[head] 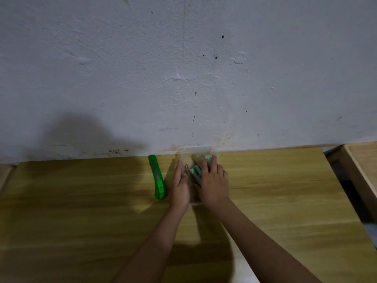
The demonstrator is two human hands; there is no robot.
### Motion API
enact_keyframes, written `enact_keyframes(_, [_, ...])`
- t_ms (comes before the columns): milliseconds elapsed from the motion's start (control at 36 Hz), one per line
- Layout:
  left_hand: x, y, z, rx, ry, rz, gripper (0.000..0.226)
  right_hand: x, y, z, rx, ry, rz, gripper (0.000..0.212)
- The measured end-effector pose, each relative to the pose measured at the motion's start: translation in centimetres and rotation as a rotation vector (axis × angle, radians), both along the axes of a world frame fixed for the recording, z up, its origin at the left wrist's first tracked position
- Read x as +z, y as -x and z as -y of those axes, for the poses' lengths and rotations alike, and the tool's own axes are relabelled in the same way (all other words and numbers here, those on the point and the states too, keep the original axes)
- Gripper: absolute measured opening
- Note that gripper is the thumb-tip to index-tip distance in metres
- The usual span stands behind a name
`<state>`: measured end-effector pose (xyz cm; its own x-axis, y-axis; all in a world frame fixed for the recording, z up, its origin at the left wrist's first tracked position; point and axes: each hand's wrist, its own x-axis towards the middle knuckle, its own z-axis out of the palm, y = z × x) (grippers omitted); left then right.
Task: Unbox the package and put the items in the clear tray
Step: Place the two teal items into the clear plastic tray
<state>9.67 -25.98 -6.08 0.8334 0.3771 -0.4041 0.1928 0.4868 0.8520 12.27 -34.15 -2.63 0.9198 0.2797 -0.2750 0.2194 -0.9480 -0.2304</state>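
Settling teal items [196, 170] into the clear tray [195, 151] against the wall.

Bracing the tray's side with the left hand [180, 185], fingers flat and released, likely keeping it from sliding; pressing the right hand [212, 185], fingers spread over the items, gripping nothing visibly. Leaving the green utility knife [157, 177] just beside.

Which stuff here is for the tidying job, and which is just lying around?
For the job: clear tray, teal items inside it, left hand, right hand.
Lying about: green box cutter on the wooden table, untouched.
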Motion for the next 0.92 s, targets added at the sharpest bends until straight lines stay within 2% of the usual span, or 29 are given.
enact_keyframes(194, [0.3,-0.1,0.2,0.003,0.046,-0.003,0.052,0.0,1.3,1.5,0.119,-0.15,-0.082,0.077])
enact_keyframes(361, [0.1,-0.1,0.2,-0.021,0.022,-0.015,0.052,-0.1,1.4,2.6,0.19,-0.133,-0.128,0.081])
enact_keyframes(917, [-0.1,-0.2,-0.9,-0.163,0.017,-0.03,0.055,-1.2,1.5,1.8,0.009,-0.275,0.07,0.072])
